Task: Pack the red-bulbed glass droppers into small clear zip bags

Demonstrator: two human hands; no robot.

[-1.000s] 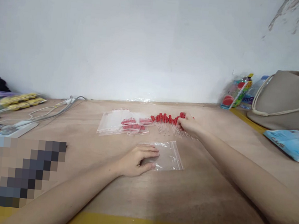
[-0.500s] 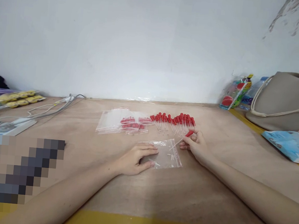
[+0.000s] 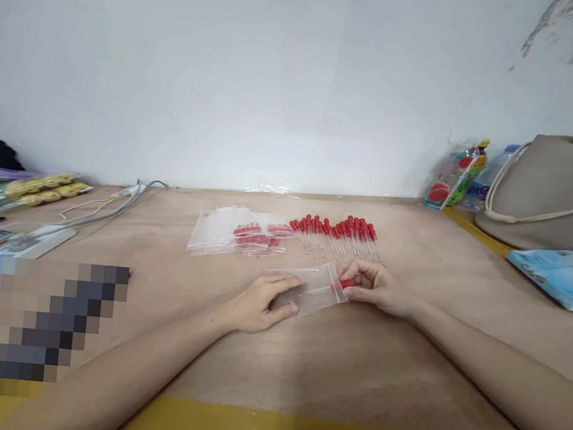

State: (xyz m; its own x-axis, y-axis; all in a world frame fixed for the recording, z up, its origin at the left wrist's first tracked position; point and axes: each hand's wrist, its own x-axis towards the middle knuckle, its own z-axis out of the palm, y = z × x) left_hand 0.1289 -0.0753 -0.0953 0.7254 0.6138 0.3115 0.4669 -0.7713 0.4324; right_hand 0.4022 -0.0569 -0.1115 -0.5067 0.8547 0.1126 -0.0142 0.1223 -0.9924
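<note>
My right hand [image 3: 373, 288] pinches a glass dropper by its red rubber bulb [image 3: 347, 284]. The thin clear tube points left and lies inside a clear zip bag [image 3: 317, 288], with the bulb at the bag's mouth. My left hand [image 3: 263, 302] holds the other end of this bag against the table, thumb and fingers apart along its sides. Beyond my hands lie several red-bulbed droppers [image 3: 350, 228] in a row, tubes toward me. To their left are filled bags with red bulbs [image 3: 254, 239] and a stack of flat clear bags [image 3: 212, 228].
On the left are a power strip [image 3: 43, 240] with cables, yellow packs [image 3: 48, 189] and a pixelated dark area. A grey bag [image 3: 549, 191], bottles [image 3: 458, 176] and a blue-white packet [image 3: 556, 279] stand or lie at the right. A wall rises behind the table.
My right hand has moved left and slightly down, bringing the dropper's tube farther into the bag, its bulb now at the mouth. My left hand stays in place on the bag.
</note>
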